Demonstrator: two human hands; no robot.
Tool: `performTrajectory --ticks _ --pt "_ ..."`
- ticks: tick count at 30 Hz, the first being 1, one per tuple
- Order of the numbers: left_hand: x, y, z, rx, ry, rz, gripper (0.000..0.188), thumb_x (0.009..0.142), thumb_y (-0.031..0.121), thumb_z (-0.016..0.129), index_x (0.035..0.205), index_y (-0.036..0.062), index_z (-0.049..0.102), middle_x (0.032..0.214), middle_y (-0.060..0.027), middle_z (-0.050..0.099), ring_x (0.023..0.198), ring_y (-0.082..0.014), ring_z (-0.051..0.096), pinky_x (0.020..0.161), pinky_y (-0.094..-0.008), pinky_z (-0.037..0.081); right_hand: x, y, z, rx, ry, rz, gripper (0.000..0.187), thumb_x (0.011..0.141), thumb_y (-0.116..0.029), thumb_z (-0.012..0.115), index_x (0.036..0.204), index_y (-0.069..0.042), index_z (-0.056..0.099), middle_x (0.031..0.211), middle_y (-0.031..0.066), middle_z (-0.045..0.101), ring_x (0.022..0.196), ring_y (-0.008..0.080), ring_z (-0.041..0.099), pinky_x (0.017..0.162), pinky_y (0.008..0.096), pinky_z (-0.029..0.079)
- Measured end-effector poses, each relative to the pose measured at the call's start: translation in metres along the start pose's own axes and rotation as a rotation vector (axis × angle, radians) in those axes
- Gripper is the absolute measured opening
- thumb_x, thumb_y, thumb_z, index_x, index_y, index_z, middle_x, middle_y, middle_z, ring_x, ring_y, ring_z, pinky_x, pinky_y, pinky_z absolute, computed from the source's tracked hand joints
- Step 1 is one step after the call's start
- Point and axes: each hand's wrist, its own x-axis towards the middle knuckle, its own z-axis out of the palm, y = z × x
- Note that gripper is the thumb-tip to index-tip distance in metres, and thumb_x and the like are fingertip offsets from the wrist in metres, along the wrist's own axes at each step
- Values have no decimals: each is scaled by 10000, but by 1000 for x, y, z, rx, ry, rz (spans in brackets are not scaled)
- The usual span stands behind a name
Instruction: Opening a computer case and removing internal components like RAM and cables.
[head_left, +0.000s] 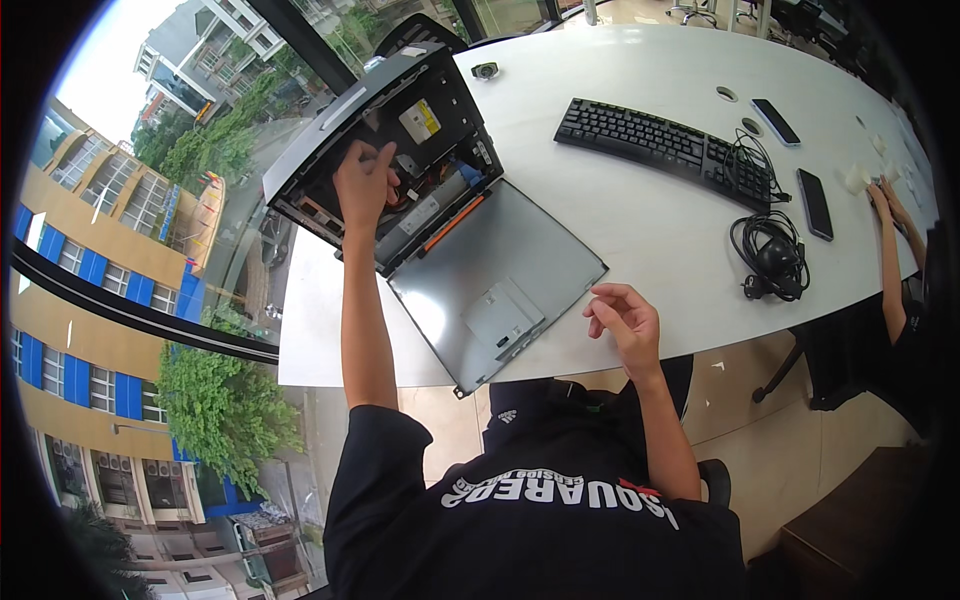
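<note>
A black desktop computer case point(345, 115) stands at the table's left end, its inside exposed, with wires, a drive bay and an orange strip. My left hand point(365, 185) reaches into it, fingers bent together by the inner wall; whatever they may hold is hidden. A grey metal side panel point(470, 270) lies flat on the table against the case's lower edge. Just off the panel's right corner hovers my right hand point(628, 325), its fingers loosely bent, thumb apart, nothing visible in them.
On the white table point(660, 260) are a black keyboard point(650, 145), a mouse with coiled cable point(775, 255), two phones point(817, 205) and a small dark object point(485, 71). Another person's hands point(885, 200) rest at the far right. Glass windows border the left.
</note>
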Motion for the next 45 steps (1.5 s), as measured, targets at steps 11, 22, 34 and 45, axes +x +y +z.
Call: performTrajectory --ticks 11,22,34,45 --pt "1 -8 7 -10 51 56 291 989 216 692 846 37 512 538 -67 631 408 -121 577 426 -275 421 -1 0 0 8 13 2 217 989 -50 652 1191 28 673 926 95 727 719 116 649 671 267 534" --pt "-1 -4 4 -16 43 62 293 1000 179 678 831 34 486 528 -78 623 406 -121 574 421 -269 416 -2 -3 1 5 23 30 207 989 -53 644 1177 28 674 913 99 724 712 129 645 669 281 528" --pt "-14 -9 -11 -85 19 35 290 1018 174 671 853 22 486 553 -92 619 394 -111 532 367 -272 346 2 0 2 7 -7 17 213 994 -67 646 1187 19 676 918 89 726 716 111 642 672 265 525" --pt "-31 2 0 -97 33 141 277 997 126 688 824 30 494 556 -87 623 422 -113 547 419 -282 371 -1 2 1 -27 29 -17 211 992 -52 627 1179 33 674 903 101 715 683 122 628 661 269 509"
